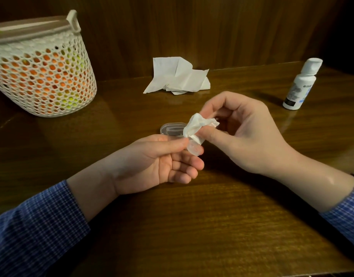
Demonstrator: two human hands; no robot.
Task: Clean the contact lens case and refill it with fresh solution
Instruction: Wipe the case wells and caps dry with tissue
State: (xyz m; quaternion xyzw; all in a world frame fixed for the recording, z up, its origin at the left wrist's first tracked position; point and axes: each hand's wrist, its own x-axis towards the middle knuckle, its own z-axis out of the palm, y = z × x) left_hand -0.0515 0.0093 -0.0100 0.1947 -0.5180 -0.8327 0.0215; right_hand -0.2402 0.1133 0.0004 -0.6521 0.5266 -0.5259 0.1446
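My left hand pinches a small clear contact lens case between thumb and fingers, just above the wooden table. My right hand holds a crumpled white tissue wad and presses it onto the top of the case. A clear plastic lid or outer case lies flat on the table just behind my left fingers. The white solution bottle stands upright at the far right with its cap on.
A white mesh basket with orange and yellow contents stands at the far left. A crumpled white paper sheet lies at the back by the wooden wall. The table's front edge runs close to me.
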